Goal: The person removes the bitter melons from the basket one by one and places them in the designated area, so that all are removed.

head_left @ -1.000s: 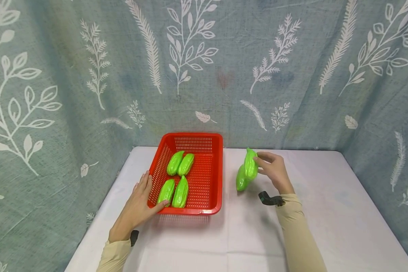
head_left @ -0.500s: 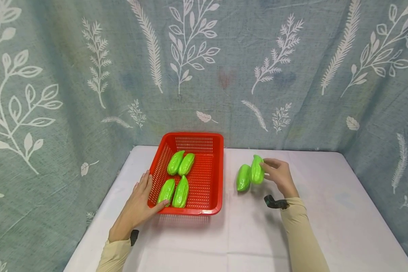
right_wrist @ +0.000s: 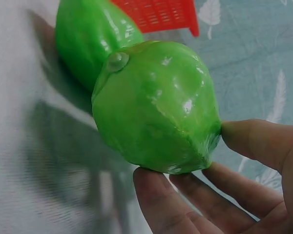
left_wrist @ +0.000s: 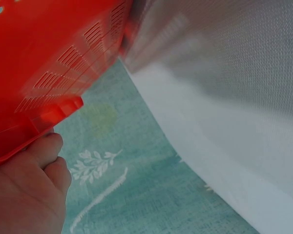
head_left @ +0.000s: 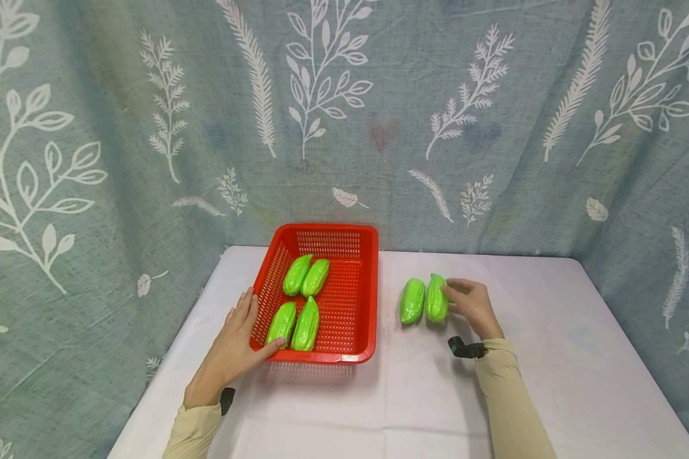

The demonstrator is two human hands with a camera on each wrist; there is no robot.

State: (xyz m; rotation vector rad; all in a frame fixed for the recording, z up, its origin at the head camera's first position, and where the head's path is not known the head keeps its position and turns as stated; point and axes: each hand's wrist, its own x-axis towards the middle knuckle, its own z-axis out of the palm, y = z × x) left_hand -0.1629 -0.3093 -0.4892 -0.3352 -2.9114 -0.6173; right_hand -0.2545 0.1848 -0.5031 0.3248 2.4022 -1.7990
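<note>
My right hand [head_left: 472,307] pinches a glossy green gourd [head_left: 436,298] with faint ridges, to the right of the red basket. In the right wrist view, the thumb and fingertips hold the gourd [right_wrist: 156,107] at its sides, and a second gourd [right_wrist: 90,39] lies just behind it. That second gourd [head_left: 412,300] rests on the white table. At the left, my left hand [head_left: 232,350] rests along the rim of the red basket [head_left: 369,299], fingers extended and thumb spread over the front corner. In the left wrist view, the fingers touch the rim's outer side.
Several similar gourds lie inside the basket, two towards the back, such as one gourd [head_left: 315,277], and two near the front, such as another gourd [head_left: 306,325]. A patterned green-grey curtain [head_left: 344,127] surrounds the white-covered table [head_left: 344,414] behind and at both sides.
My right hand has moved the held gourd right and down, from in front of the other gourd to a place beside it. The left hand and basket have stayed put.
</note>
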